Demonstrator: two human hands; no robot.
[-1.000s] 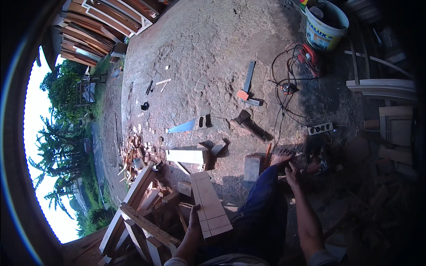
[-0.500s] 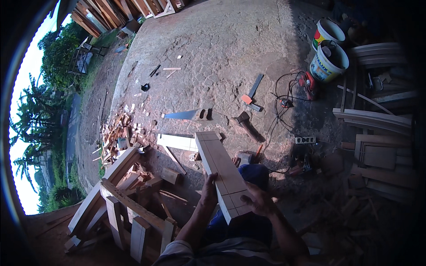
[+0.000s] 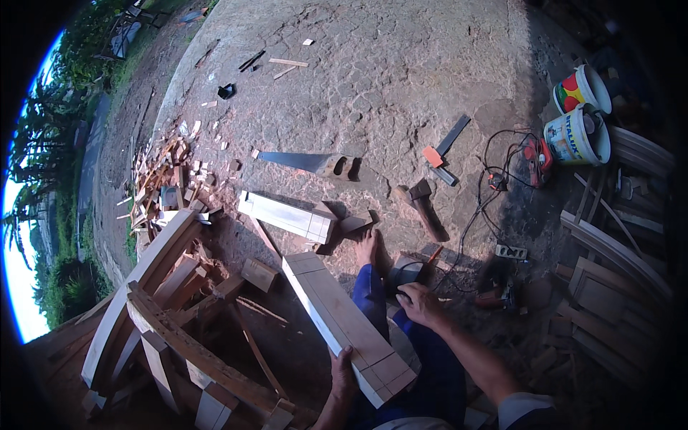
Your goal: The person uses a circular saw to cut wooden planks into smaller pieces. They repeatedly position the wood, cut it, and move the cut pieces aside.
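A thick, pale squared timber point(image 3: 340, 308) with dark marked lines lies slanting across my lap. My left hand point(image 3: 344, 371) grips its near end from the left side, thumb on top. Off the timber, my right hand point(image 3: 421, 304) reaches over my right leg with curled fingers, close to a dark grey object point(image 3: 407, 272) whose kind is unclear. What those fingers hold, if anything, is hidden. Beyond my bare foot point(image 3: 367, 247) lies another pale marked timber point(image 3: 287, 217) on the ground.
A handsaw point(image 3: 304, 163), a wooden-handled axe-like tool point(image 3: 424, 208) and an orange-and-grey square point(image 3: 444, 149) lie ahead. Offcuts point(image 3: 168, 168) are heaped left, above stacked curved timbers point(image 3: 143, 294). At right are a corded red power tool point(image 3: 536, 161), a socket strip point(image 3: 511, 251) and buckets point(image 3: 577, 136).
My right hand has let go of the timber and moved forward to the grey object. The timber has swung lower and left, still in my left hand. The view has shifted.
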